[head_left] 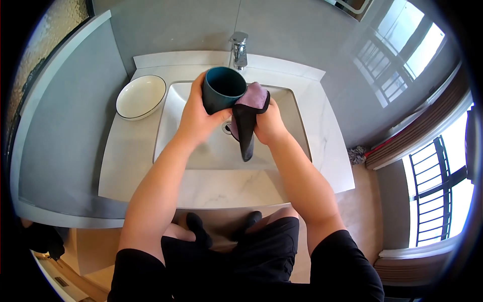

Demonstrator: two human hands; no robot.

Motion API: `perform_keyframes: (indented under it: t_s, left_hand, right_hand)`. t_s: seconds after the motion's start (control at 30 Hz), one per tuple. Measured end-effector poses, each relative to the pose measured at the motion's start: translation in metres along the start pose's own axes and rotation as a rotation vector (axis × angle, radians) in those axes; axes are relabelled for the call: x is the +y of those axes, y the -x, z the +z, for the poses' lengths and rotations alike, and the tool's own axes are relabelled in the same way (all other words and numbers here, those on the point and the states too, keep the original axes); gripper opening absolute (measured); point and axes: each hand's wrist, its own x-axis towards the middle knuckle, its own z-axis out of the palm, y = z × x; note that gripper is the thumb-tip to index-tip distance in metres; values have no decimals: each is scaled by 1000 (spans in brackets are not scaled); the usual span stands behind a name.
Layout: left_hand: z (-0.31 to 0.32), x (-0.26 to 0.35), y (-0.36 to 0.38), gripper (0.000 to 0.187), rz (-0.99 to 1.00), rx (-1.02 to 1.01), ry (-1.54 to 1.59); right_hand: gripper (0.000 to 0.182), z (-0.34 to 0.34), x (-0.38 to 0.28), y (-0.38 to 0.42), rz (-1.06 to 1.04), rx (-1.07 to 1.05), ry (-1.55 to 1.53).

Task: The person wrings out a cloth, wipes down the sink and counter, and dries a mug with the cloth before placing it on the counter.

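Observation:
My left hand is wrapped round a dark teal cup, which tilts so that its open mouth faces up toward me. A black and purple cloth hangs from my right hand, closed on its right side. The cloth's purple top overlaps the cup's right side in this view. Both hands are over the white sink basin, with the drain partly hidden behind the cloth. Just behind the cup stands a chrome faucet.
On the counter left of the basin sits a white bowl with a dark rim. A grey partition borders the left side, and a tiled wall rises behind. To the right are a window and a brown curtain.

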Motion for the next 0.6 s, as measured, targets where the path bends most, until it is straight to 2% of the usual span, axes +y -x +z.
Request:
perform_keyframes:
  t_s: [0.07, 0.13, 0.2, 0.23, 0.27, 0.3, 0.33, 0.4, 0.43, 0.5, 0.53, 0.57, 0.6]
  left_hand:
    - [-4, 6, -2, 94, 55, 29, -42]
    - [-5, 6, -4, 89, 29, 40, 17]
    - [-4, 4, -3, 85, 0, 48, 77]
    - [-4, 2, -3, 79, -156, 60, 279]
    - [-3, -1, -1, 75, -315, 70, 480]
    - [-1, -4, 0, 66, -346, 80, 399]
    - [-3, -5, -1, 66, -343, 76, 395]
    - [-6, -1, -3, 59, -505, 165, 562]
    - [-7, 0, -3, 59, -505, 165, 556]
    - [-15, 3, -6, 60, -565, 92, 752]
    - [-19, 5, -7, 62, -594, 47, 849]
    - [-16, 5, -4, 67, -606, -45, 787]
    - [-13, -18, 2, 70, -493, -192, 593]
  right_hand:
    - [30, 1, 5, 1, -44, 3, 14]
    - [28, 5, 5, 2, -86, 1, 31]
    - [23, 15, -5, 8, -119, -35, -135]
    - [23, 13, -2, 7, -118, -31, -140]
    - [25, 10, 0, 2, -189, -125, -71]
    - [29, 7, 2, -2, -264, -222, 1]
    - [29, 5, 3, -5, -269, -223, -3]
    - [31, 6, 1, -6, -363, -118, 300]
    - [31, 4, -5, -3, -364, -120, 295]
    - [35, 26, -32, 6, -300, -149, 897]
    - [35, 29, -27, 4, -309, -163, 893]
    - [43, 27, -15, 3, -274, -99, 706]
    - [51, 21, -2, 3, -237, -31, 522]
